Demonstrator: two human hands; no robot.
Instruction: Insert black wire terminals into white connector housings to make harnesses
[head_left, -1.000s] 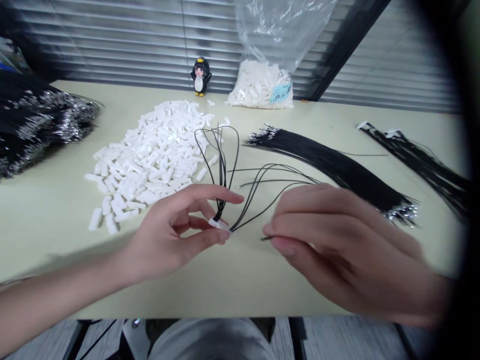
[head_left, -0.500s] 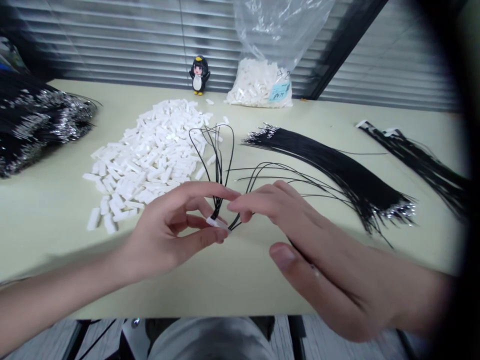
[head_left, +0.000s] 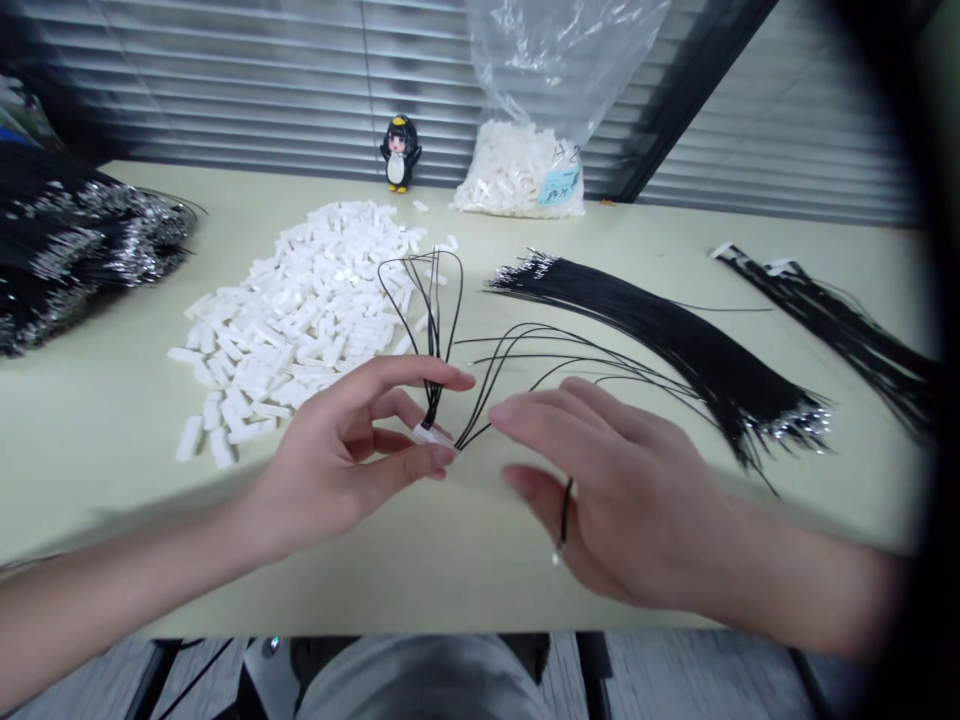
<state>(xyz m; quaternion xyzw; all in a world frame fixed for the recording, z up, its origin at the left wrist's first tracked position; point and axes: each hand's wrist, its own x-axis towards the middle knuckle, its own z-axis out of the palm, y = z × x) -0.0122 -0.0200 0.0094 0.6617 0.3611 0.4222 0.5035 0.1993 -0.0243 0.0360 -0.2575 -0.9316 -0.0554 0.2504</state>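
Observation:
Between the thumb and fingers of my left hand (head_left: 341, 465) is a white plastic connector housing (head_left: 433, 437). Several black wires (head_left: 433, 395) rise from it and bend over in loops; others run from its right end toward the wire bundle. My right hand (head_left: 611, 480) hovers just right of the housing, apart from it, thumb and forefinger not touching. From its curled fingers pokes a black wire end (head_left: 564, 510) with a small metal terminal, hanging below the palm. How the wire is gripped inside that hand is hidden.
Behind my left hand lies a heap of white housings (head_left: 300, 300). A bundle of black wires with metal tips (head_left: 645, 320) is at right, finished-looking harnesses (head_left: 817, 320) beyond. Another wire bundle (head_left: 82, 240) sits at far left. A bag of housings (head_left: 517, 170) and a penguin figurine (head_left: 400, 155) stand behind.
My right hand has drawn back slightly right from the housing, and its thumb has curled in; a wire end now shows below it. The left hand stays nearly in place with the housing.

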